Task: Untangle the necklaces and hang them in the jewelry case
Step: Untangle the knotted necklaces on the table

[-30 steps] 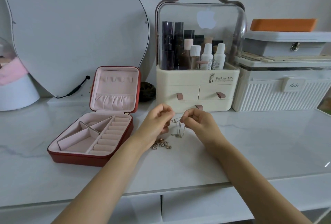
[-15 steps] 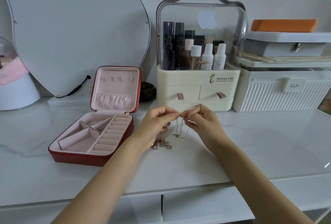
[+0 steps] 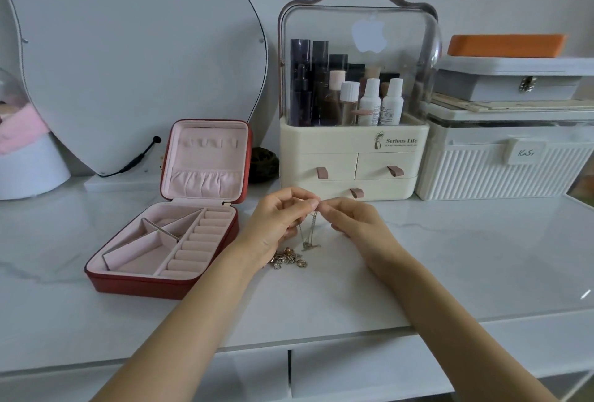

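Jewelry case point(image 3: 167, 231) open — both hands pinch necklace point(image 3: 310, 231)

We see a white marble table point(image 3: 482, 257) with a large curved mirror point(image 3: 128, 64) leaning against the wall at the back left. Its black cable point(image 3: 138, 160) hangs near the base. In the middle stands a cream cosmetic organizer point(image 3: 350, 157) with a clear cover, 3 drawers and several bottles point(image 3: 369, 102) inside. To its right is a white ribbed box point(image 3: 501, 173), which carries a grey case point(image 3: 514, 83) and an orange tray point(image 3: 506, 46). A small dark round object point(image 3: 263, 160) sits behind, just beside the organizer.
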